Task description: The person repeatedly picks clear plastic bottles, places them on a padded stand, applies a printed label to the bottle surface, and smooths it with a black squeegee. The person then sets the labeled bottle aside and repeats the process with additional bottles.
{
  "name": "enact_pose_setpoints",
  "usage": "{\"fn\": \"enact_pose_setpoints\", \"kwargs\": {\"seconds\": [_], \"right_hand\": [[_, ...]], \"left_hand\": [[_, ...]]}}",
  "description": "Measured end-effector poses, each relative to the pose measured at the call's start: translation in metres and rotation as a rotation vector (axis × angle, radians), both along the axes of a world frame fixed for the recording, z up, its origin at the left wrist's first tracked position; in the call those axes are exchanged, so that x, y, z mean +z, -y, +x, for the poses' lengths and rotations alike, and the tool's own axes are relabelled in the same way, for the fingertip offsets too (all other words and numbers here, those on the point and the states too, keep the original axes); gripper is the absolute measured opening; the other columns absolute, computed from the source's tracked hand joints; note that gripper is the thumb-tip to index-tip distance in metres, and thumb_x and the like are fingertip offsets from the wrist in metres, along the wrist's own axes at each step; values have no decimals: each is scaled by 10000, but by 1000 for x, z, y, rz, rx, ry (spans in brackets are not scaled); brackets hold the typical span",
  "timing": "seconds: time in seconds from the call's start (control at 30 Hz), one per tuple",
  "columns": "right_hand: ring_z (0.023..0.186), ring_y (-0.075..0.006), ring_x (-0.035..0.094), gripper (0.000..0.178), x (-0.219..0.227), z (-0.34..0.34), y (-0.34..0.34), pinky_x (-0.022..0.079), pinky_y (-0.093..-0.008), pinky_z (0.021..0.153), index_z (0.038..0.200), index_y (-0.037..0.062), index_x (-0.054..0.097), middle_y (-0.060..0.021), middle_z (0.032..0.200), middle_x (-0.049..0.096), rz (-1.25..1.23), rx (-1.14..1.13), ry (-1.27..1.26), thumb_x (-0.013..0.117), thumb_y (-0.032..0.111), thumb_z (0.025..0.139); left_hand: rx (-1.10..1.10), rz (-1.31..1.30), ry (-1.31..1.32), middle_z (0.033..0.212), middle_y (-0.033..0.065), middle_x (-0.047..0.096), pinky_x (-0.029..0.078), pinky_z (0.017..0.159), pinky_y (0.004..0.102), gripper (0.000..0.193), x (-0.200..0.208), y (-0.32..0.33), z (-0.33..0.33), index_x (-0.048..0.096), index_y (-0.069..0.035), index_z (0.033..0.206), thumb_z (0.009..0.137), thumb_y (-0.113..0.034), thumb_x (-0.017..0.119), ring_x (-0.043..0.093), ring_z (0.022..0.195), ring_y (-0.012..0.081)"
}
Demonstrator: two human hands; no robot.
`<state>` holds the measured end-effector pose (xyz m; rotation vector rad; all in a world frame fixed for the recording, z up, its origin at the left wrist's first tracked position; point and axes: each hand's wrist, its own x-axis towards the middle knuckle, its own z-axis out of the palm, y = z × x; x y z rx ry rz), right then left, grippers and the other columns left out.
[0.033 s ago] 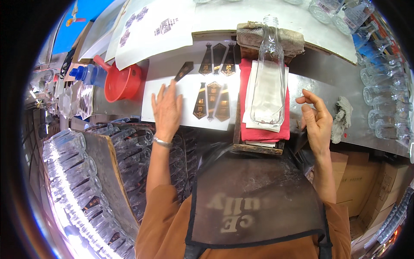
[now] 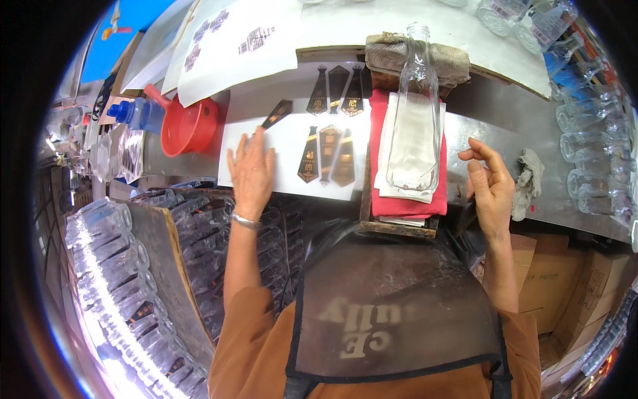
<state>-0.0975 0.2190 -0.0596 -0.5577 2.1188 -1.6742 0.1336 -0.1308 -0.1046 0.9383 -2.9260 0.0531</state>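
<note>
My left hand (image 2: 252, 169) lies over the white sheet (image 2: 286, 179), fingers stretched and spread. One fingertip is at the lower end of a dark tie-shaped decal (image 2: 278, 114) with gold print, apparently touching it. Several similar decals (image 2: 329, 151) lie in two groups to the right of that hand. A clear glass bottle (image 2: 417, 133) rests on its side on white cloths over a red cloth (image 2: 407, 208), neck pointing away from me. Right of the bottle, my right hand (image 2: 490, 189) hovers half curled, thumb and forefinger apart, with nothing visible in it.
A red dipper (image 2: 189, 126) and blue-capped plastic bottles (image 2: 136, 114) stand left. A rolled cloth (image 2: 385, 56) supports the bottle's neck. A crumpled rag (image 2: 530, 183) lies right. Glass bottles (image 2: 109, 253) fill racks lower left; more glassware (image 2: 591, 163) lines the right. Cardboard boxes (image 2: 565, 279) sit below.
The single decal has slid a little toward me and to the left, along with my left hand. My right hand has barely moved, and the bottle is where it was.
</note>
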Motion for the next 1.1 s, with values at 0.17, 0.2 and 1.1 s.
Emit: {"fn": "enact_pose_setpoints", "kwargs": {"seconds": [0.17, 0.2, 1.1], "right_hand": [[633, -25, 539, 343, 4, -3, 0, 422, -201, 552, 1271, -23, 616, -66, 1018, 704, -2, 9, -15, 634, 198, 1010], [638, -23, 535, 344, 5, -1, 4, 419, -199, 552, 1271, -22, 616, -66, 1017, 705, -20, 22, -28, 635, 201, 1010], [873, -363, 655, 883, 8, 24, 22, 539, -415, 760, 1491, -23, 384, -205, 1246, 599, 208, 296, -586, 794, 75, 716]], "left_hand": [[7, 53, -171, 1370, 198, 576, 389, 1093, 495, 462, 3, 21, -21, 541, -30, 1406, 990, -232, 562, 527, 1278, 375], [-23, 111, -260, 1348, 198, 586, 411, 1079, 467, 443, 6, 16, -33, 561, -22, 1383, 987, -222, 572, 547, 1246, 373], [309, 1335, -966, 1223, 216, 680, 534, 1000, 373, 297, 72, -61, -7, 637, 74, 1212, 1063, -146, 507, 681, 1128, 303]]}}
